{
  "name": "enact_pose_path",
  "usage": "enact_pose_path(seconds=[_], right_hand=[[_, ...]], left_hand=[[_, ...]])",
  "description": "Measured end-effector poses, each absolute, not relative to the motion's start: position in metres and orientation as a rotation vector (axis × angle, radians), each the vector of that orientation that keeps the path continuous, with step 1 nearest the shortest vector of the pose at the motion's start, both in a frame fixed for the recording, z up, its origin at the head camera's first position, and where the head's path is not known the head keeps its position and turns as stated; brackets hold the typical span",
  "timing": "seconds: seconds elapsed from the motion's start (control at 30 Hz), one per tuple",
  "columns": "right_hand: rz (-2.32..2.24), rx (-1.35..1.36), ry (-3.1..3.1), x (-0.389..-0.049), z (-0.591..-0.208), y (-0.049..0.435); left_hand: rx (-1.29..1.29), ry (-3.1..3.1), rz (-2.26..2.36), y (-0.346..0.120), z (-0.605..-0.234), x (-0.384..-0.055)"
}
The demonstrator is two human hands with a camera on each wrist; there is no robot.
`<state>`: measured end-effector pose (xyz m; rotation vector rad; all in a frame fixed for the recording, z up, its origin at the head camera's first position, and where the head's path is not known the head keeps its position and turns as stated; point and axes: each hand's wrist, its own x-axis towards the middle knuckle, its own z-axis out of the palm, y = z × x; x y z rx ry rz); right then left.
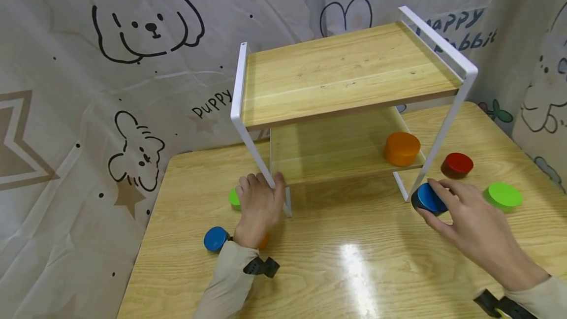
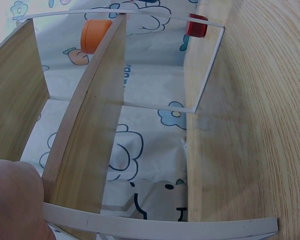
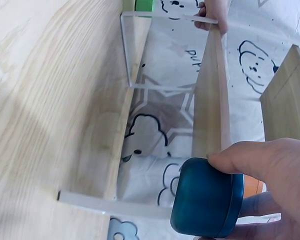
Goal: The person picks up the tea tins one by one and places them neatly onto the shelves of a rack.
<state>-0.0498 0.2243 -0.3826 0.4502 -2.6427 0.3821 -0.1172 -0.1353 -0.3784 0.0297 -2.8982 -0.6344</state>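
Blue cylinder (image 1: 428,198): was held beside the right front leg of the shelf; unclear whether touching.
Right hand (image 1: 471,220): curled round the blue cylinder, pinching between thumb and fingers.
Left hand (image 1: 261,203): gripped the shelf at the left leg and lower board, fingers bent.
Shelf (image 1: 350,70): stood on the table (image 1: 310,279), two wooden boards in a white frame.
Orange cylinder (image 1: 402,149): sat at the right end of the lower board.
Right of shelf: stood a red cylinder (image 1: 457,165) and a green cylinder (image 1: 502,197), apart.
Near left hand: lay a second blue cylinder (image 1: 216,239).
Backdrop (image 1: 266,4): hung behind, printed with animal drawings.
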Motion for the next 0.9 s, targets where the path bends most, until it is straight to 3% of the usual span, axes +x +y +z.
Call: enact_pose_path(seconds=[0.9], right_hand=[[0.467, 0.726, -2.421, -0.060, -0.346, 0.169]], left_hand=[[0.051, -2.925, -0.616, -0.135, -0.378, -0.117]])
